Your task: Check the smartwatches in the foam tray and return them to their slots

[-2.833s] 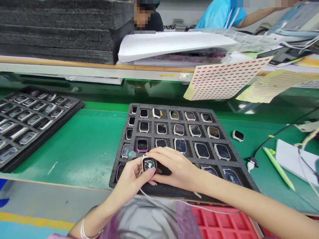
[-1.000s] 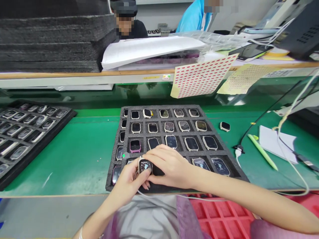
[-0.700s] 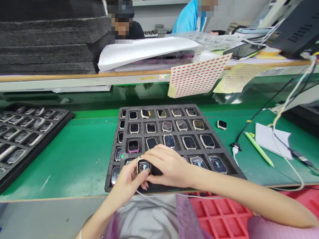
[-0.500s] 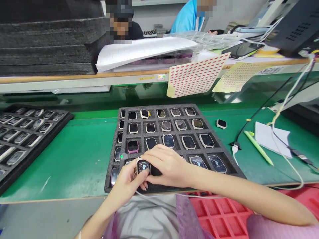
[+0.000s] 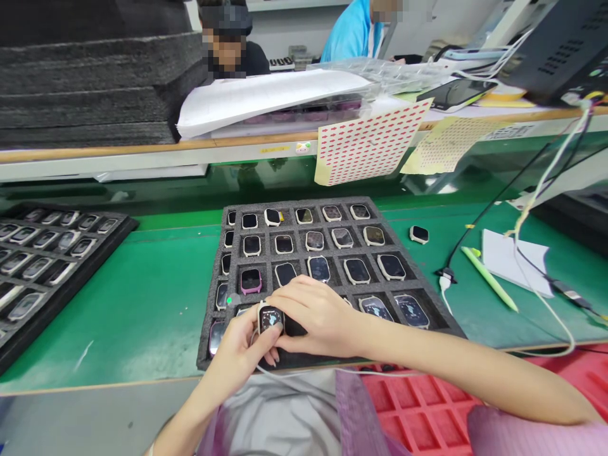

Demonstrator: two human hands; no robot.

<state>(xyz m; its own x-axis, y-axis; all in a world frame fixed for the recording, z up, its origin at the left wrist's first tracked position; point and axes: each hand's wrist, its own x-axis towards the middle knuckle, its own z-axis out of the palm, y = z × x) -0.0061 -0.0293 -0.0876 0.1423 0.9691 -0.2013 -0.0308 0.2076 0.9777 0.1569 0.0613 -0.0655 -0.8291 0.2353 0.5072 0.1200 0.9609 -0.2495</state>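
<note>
A white-cased smartwatch body [image 5: 271, 318] with a lit screen is pinched in my left hand [image 5: 242, 351] over the near edge of a black foam tray [image 5: 327, 204]. My right hand [image 5: 317, 316] curls around the watch from the right, fingers closed against its side. A thin white cable [image 5: 304, 375] runs from under the watch toward my lap. The tray's pockets hold several watch bodies, mostly white or cream, and one pink watch [image 5: 250, 280] sits just beyond my hands.
A second black tray [image 5: 102, 244] of watches lies at the left on the green mat. One loose watch [image 5: 419, 234], a green pen [image 5: 488, 287], white paper [image 5: 515, 260] and cables sit to the right. A red tray [image 5: 418, 418] rests on my lap. Two people sit beyond the shelf.
Both hands have kept their hold on the watch at the tray's near edge. The view has drifted slightly, so everything sits a little further left.
</note>
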